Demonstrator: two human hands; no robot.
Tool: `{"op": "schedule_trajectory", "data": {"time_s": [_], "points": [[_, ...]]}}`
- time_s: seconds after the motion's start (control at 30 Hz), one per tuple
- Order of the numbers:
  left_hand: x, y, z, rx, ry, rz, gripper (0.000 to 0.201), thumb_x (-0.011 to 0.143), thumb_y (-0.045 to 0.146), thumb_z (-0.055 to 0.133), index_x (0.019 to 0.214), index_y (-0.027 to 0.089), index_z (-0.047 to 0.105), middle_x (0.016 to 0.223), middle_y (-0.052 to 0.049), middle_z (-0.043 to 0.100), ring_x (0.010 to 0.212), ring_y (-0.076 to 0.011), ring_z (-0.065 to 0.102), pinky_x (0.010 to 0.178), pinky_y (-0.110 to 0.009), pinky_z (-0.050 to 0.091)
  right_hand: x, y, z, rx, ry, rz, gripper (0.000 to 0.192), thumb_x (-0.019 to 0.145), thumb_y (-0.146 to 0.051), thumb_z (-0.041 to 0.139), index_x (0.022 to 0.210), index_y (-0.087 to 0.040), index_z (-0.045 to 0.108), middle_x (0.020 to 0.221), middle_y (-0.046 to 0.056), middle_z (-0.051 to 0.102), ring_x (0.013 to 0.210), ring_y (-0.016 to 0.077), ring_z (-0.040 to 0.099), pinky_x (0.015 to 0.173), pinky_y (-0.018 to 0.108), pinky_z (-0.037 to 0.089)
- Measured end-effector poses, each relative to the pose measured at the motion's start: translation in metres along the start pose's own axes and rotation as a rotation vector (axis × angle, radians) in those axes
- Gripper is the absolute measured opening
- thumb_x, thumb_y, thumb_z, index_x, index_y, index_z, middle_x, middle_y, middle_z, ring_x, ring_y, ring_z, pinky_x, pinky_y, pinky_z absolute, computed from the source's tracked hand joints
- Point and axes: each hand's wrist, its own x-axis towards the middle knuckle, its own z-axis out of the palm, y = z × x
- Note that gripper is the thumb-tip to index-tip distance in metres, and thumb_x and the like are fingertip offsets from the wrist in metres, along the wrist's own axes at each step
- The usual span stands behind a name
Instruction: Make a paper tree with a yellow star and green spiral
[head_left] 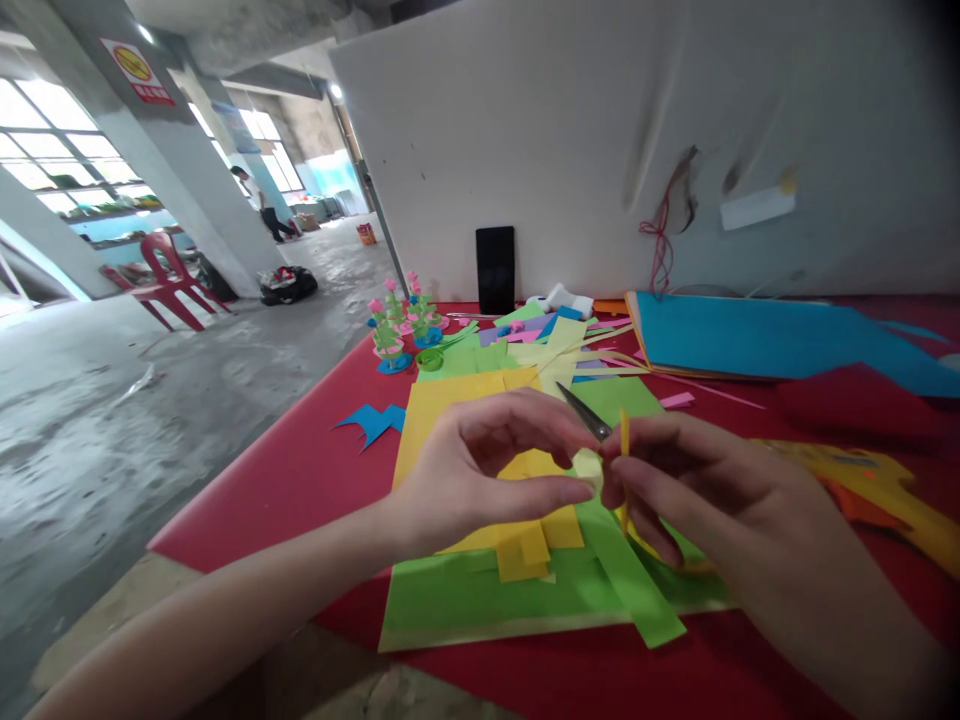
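My left hand [480, 465] pinches a small pale yellow-green paper piece [588, 466] between thumb and fingertips. Close beside it, my right hand [712, 495] grips a narrow yellow paper strip [625, 465] that stands up between its thumb and fingers. The right fingertips are at the edge of the pale piece; whether they touch it I cannot tell. Behind the hands lie scissors [583, 408], their handles hidden. Under the hands are yellow paper [431, 425], a green sheet [442, 605] and a wide green strip [637, 580].
Small paper ornaments [405, 325] stand at the back left of the red table [285, 480]. Colored paper scraps [555, 345], a black phone [496, 270] and blue sheets [757, 335] lie farther back. A yellow tool-like object [870, 475] is at right. A person [259, 200] is far off.
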Motion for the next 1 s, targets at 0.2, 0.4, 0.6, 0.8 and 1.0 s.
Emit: {"op": "schedule_trajectory", "data": {"time_s": [0.2,0.4,0.6,0.8,1.0], "points": [[0.000,0.003,0.003,0.162,0.159,-0.028,0.021,0.067,0.004,0.066,0.084,0.017,0.064,0.088,-0.003,0.065,0.085,-0.0127,0.058,0.071,-0.023,0.048,0.000,0.003,-0.009,-0.229,0.000,-0.255,0.005,0.070,-0.024,0.065,0.073,-0.028,0.062,0.056,-0.006,0.060,0.042,0.0060,0.052,0.039,0.010,0.045],[0.000,0.002,0.006,0.300,0.193,-0.057,0.018,0.067,0.010,0.068,0.084,0.016,0.063,0.085,-0.004,0.065,0.079,-0.0124,0.058,0.072,-0.024,0.048,0.004,0.005,-0.017,-0.518,0.104,-0.488,0.009,0.074,-0.023,0.063,0.077,-0.031,0.060,0.069,-0.010,0.065,0.058,0.0065,0.061,0.053,0.010,0.050],[0.000,0.002,0.010,0.201,0.150,-0.164,0.015,0.070,0.012,0.065,0.084,0.013,0.062,0.085,-0.004,0.062,0.079,-0.0118,0.059,0.074,-0.023,0.051,0.012,0.006,-0.023,-0.716,0.045,-0.715,0.009,0.078,-0.022,0.060,0.084,-0.028,0.059,0.074,-0.007,0.066,0.066,0.0088,0.061,0.058,0.016,0.049],[-0.001,0.003,0.011,0.198,0.156,-0.203,0.015,0.068,0.014,0.067,0.082,0.014,0.062,0.086,-0.004,0.059,0.078,-0.0106,0.057,0.068,-0.019,0.051,0.012,0.007,-0.024,-0.816,-0.012,-0.864,0.016,0.078,-0.013,0.056,0.088,-0.025,0.058,0.077,-0.002,0.067,0.069,0.0134,0.063,0.060,0.022,0.050],[-0.002,0.003,0.011,0.184,0.158,-0.239,0.015,0.067,0.017,0.068,0.081,0.015,0.062,0.086,-0.004,0.059,0.078,-0.0113,0.057,0.068,-0.020,0.051,0.014,0.009,-0.025,-0.861,-0.048,-0.904,0.011,0.081,-0.013,0.052,0.088,-0.022,0.055,0.077,0.000,0.066,0.071,0.0120,0.063,0.064,0.019,0.048]]}}
